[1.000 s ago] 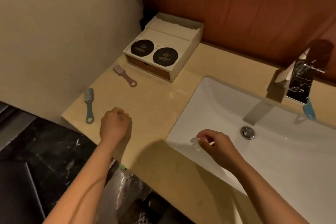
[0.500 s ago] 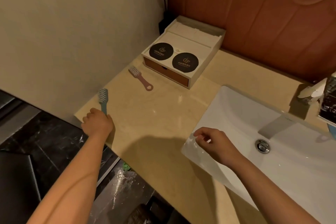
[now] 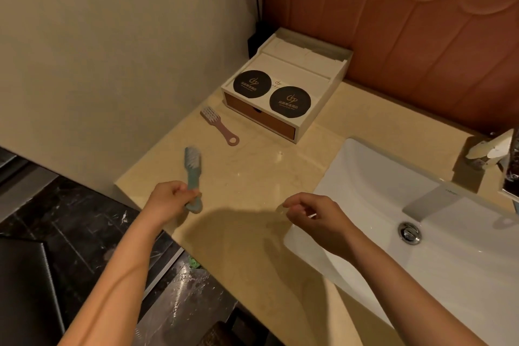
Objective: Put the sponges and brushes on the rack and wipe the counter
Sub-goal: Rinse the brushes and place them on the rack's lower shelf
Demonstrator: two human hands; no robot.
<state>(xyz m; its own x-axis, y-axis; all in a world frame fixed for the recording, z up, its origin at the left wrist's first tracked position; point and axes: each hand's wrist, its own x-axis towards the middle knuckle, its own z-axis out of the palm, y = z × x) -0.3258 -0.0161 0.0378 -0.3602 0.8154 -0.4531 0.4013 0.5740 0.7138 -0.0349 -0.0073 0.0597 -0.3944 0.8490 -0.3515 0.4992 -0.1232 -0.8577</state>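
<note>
While left hand [image 3: 168, 200] grips blue brush [image 3: 192, 166] (white bristles), right hand [image 3: 316, 215] loosely curled, empty, glossy counter [image 3: 252, 171].

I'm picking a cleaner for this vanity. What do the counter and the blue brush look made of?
The counter looks like polished marble or imitation stone: beige, faintly veined, glossy glints. The blue brush looks like matte moulded plastic: uniform colour, pale bristles.
</note>
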